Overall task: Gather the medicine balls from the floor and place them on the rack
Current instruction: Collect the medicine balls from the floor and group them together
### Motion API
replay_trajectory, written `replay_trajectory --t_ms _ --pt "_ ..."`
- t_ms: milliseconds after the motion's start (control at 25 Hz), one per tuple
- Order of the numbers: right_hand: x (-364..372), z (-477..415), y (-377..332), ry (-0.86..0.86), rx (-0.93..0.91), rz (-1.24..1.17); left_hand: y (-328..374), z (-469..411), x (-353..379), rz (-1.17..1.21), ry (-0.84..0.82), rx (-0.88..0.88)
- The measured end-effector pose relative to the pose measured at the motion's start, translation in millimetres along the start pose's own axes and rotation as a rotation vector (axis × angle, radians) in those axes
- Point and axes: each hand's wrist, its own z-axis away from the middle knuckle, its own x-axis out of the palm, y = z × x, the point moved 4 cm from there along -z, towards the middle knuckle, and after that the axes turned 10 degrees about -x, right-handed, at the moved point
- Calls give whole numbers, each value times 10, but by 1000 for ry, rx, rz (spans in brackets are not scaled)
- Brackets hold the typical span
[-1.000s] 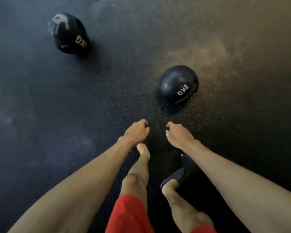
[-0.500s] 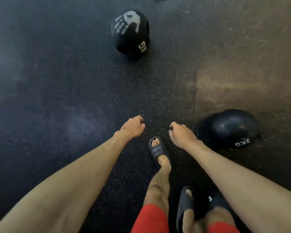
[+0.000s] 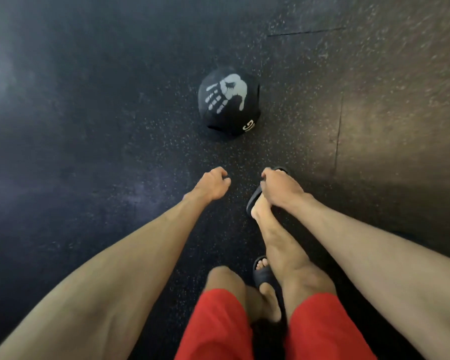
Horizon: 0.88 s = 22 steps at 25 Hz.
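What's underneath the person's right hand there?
A black sandal with a foot in it, on the speckled floor. The right hand hangs above them and hides most of the front of the foot.

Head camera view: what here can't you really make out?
1. Medicine ball: its weight marking curves round the lower side, so only part of it reads.
2. Rack: nowhere in the head view, beyond the frame edges.
3. Front sandal: mostly covered by the right hand and the foot in it.
4. Left hand: fingertips curl under, out of sight.
5. Floor: smeared by blur towards the frame edges.
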Motion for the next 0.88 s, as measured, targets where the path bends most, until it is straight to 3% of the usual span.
replay_trajectory --t_ms 200,440,640,880 --pt "-643 -646 -108 97 -18 -53 614 -684 -724 -25 32 41" --pt "-774 -1236 -111 90 82 -198 888 -1543 -1262 -132 48 50" --pt "-848 -1742 -169 122 249 -317 1057 -2316 -1817 -53 107 64" --pt "-1031 -2692 -459 305 473 -625 1408 -3206 -2185 -269 -30 183"
